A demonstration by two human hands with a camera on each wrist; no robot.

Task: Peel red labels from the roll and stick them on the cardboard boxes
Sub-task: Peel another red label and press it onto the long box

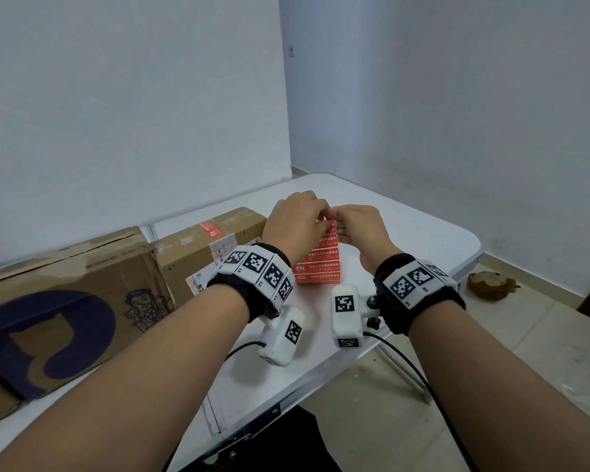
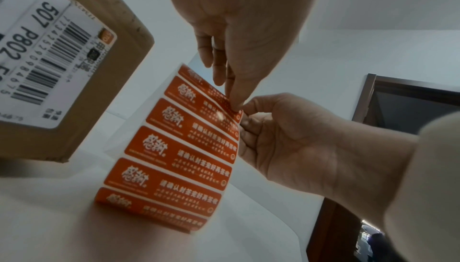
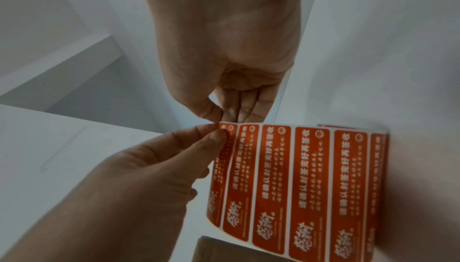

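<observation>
A strip of red labels (image 1: pixel 317 262) on white backing rises from the roll (image 2: pixel 149 213) lying on the white table. My left hand (image 1: pixel 297 223) pinches the corner of the top label (image 3: pixel 224 128) between thumb and forefinger. My right hand (image 1: pixel 358 226) grips the backing edge right beside it, and the two hands touch. A small cardboard box (image 1: pixel 198 253) stands to the left, with a red label (image 1: pixel 209 229) stuck on top. A larger box (image 1: pixel 65 301) with blue print sits further left.
The white folding table (image 1: pixel 423 240) ends close by at the right and near edges. A brown object (image 1: pixel 491 284) lies on the tiled floor to the right. The small box carries a white shipping label (image 2: pixel 42 55). Cables hang from both wrist cameras.
</observation>
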